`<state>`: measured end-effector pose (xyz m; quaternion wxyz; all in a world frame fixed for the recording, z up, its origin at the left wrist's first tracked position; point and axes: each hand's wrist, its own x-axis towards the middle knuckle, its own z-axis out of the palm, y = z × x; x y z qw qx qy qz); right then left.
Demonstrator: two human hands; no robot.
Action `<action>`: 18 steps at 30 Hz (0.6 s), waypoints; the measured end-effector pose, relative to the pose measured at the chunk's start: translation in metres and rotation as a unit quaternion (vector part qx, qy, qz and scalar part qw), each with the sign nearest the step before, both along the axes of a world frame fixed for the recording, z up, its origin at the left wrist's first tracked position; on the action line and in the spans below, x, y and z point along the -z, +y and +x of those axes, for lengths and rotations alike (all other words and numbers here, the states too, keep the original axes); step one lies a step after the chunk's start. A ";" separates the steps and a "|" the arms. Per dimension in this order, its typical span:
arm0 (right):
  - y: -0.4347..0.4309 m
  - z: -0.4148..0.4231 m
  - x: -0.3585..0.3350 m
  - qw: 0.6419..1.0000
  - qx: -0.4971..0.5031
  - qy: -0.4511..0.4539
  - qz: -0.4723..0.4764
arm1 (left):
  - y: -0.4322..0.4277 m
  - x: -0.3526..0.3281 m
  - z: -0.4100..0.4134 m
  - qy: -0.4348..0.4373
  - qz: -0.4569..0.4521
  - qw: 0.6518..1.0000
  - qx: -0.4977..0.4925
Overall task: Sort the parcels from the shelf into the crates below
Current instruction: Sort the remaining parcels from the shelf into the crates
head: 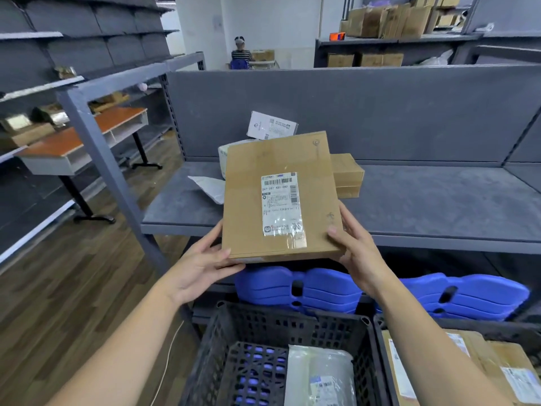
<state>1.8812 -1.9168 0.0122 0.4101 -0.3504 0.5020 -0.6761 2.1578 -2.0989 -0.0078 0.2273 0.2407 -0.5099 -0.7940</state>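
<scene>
— Holding what, and how?
— A flat cardboard parcel (278, 197), in both hands. My left hand (202, 265) grips its near left corner. My right hand (357, 250) pinches the near right corner, thumb on top. They're apart, with the box's width between them.
— Which way does it run?
— Long axis away from me, toward the back of the shelf (439, 200). The label (281, 206) faces up at me, barcode at the far end.
— Where is it?
— In the air over the shelf's front edge. The black crate (222, 332) sits lower, nearer me, with a plastic-wrapped parcel (319, 373) inside.
</scene>
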 end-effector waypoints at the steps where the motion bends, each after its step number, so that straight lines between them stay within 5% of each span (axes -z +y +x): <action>1: 0.000 0.001 0.004 1.000 0.025 0.007 -0.002 | 0.001 -0.002 -0.003 0.007 0.003 1.000 -0.012; 5: -0.009 0.008 0.022 0.989 0.148 -0.017 -0.015 | 0.008 -0.015 -0.018 0.008 -0.023 0.999 -0.036; 12: -0.003 0.004 0.018 0.975 0.192 -0.109 -0.037 | 0.009 -0.039 -0.034 -0.088 -0.121 0.988 0.025; 18: 0.019 0.017 0.040 0.942 0.146 -0.303 0.007 | -0.007 -0.089 -0.069 -0.047 -0.213 0.970 -0.112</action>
